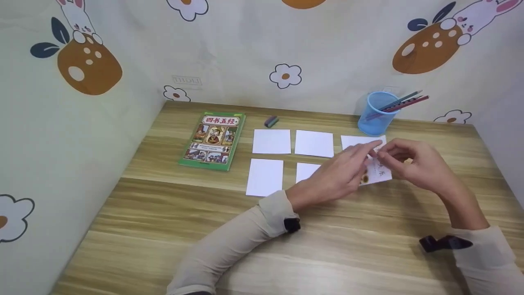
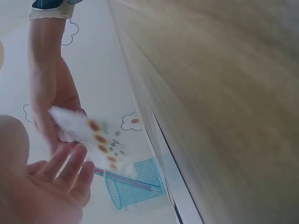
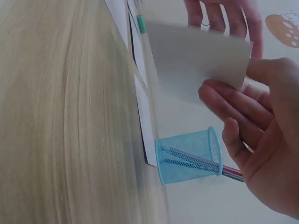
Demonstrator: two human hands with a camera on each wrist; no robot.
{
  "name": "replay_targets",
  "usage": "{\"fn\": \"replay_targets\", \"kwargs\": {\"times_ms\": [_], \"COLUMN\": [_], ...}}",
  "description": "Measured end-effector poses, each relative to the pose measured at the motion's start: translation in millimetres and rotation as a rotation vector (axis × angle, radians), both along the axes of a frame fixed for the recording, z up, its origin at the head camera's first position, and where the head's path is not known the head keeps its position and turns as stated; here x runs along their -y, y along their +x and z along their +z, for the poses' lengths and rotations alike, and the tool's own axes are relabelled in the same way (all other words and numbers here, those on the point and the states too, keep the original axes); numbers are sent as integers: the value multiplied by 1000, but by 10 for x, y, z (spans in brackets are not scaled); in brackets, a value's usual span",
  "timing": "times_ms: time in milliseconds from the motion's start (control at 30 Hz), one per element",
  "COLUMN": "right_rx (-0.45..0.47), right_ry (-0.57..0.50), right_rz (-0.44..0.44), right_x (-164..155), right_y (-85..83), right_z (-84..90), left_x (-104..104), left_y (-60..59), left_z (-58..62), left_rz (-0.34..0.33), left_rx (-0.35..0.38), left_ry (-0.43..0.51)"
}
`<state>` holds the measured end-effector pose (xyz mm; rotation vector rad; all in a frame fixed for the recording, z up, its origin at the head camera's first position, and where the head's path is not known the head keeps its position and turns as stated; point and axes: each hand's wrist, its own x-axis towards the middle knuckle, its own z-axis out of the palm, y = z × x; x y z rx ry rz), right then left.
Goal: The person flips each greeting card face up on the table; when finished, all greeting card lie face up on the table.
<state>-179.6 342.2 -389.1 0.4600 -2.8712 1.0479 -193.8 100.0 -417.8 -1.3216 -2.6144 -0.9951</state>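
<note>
- Green-covered book [image 1: 213, 140] lies flat at the far left of the wooden desk [image 1: 163, 246], w/ a small grey-green eraser [image 1: 271, 121] just beyond its top right corner.
- White cards next: we count two in the back row [image 1: 271, 141] [image 1: 314, 143], one at front left [image 1: 265, 177], one partly hidden behind the left forearm [image 1: 307, 171], all face down.
- Our left hand [image 1: 337, 174] reaches across the cards; fingers straight and relaxed, tips at the edge of the printed card [image 1: 378, 172]. Not gripping it.
- The printed card is lifted off the desk at the right end of the front row, picture side up, approx. in front of another white card [image 1: 360, 141].
- Our right hand [image 1: 413, 164] pinches the printed card btw. thumb and fingertips.
- Blue mesh cup [image 1: 376, 112] w/ pencils stands behind the hands, near the wall.
</note>
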Motion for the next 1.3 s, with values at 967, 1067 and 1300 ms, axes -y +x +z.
{"fn": "replay_targets", "kwargs": {"times_ms": [967,1067,1300], "right_rx": [112,118,95], "right_ry": [239,230,214], "right_rz": [36,41,45], "right_x": [8,30,25], "right_y": [-128,-136,-169], "right_z": [-333,-363,-406], "left_x": [131,212,551], "left_y": [-7,-17,-61], "left_z": [-38,-40,-1], "left_rz": [41,17,11], "left_rx": [-24,-10,13], "left_ry": [-408,-417,-431]}}
